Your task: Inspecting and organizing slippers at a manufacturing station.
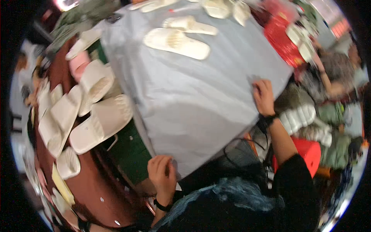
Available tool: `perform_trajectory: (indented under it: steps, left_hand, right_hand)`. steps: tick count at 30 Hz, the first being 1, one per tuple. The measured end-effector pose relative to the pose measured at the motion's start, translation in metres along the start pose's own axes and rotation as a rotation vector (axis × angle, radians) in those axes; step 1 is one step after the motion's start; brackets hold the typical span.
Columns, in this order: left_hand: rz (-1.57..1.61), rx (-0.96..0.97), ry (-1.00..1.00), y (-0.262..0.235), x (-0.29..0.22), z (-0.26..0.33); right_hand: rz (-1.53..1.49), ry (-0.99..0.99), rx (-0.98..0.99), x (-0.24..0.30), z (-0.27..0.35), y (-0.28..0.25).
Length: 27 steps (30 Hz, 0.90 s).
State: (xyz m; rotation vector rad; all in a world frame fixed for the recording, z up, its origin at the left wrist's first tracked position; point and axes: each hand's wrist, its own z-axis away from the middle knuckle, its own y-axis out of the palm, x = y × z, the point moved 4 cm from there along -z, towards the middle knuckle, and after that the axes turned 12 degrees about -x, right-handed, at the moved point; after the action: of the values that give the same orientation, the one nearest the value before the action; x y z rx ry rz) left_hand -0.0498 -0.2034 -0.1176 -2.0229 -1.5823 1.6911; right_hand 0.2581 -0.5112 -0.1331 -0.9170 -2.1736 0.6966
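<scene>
A black shirt (235,221) comes first, then the left hand (161,171), curled, its grip impossible to tell, and the right hand (264,98), seemingly released, with white slippers (164,38) already on the grey-covered tabletop (174,85), other slippers (83,137) left of it.

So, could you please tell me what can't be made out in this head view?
In the head view:
Whether the left hand grips the grey cloth: hidden by its own curl.
What lies under the right hand: hidden by the hand itself.
The uppermost white slippers: cut off by the top edge.
The red plastic bag's contents: hidden by glossy, blurred film.
</scene>
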Motion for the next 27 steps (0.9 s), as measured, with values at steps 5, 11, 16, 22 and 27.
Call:
perform_trajectory:
  steps: [5, 11, 16, 22, 27]
  left_hand:
    - [0.067, -0.048, 0.075, 0.01, -0.001, 0.007]
    - [0.041, -0.12, 0.076, 0.008, 0.007, 0.015]
    - [-0.019, -0.112, 0.045, 0.01, 0.012, 0.018]
    - [-0.128, -0.175, 0.076, 0.017, -0.004, 0.011]
    - [-0.332, -0.22, 0.216, 0.022, -0.014, 0.006]
  right_hand:
    - [0.074, -0.09, -0.056, -0.004, -0.003, 0.003]
    - [0.125, -0.068, -0.068, -0.004, 0.0, 0.0]
    - [0.068, -0.119, -0.092, 0.0, 0.0, -0.003]
    - [0.048, -0.113, -0.097, -0.006, 0.001, 0.0]
    - [-0.005, -0.163, -0.071, -0.009, -0.003, 0.002]
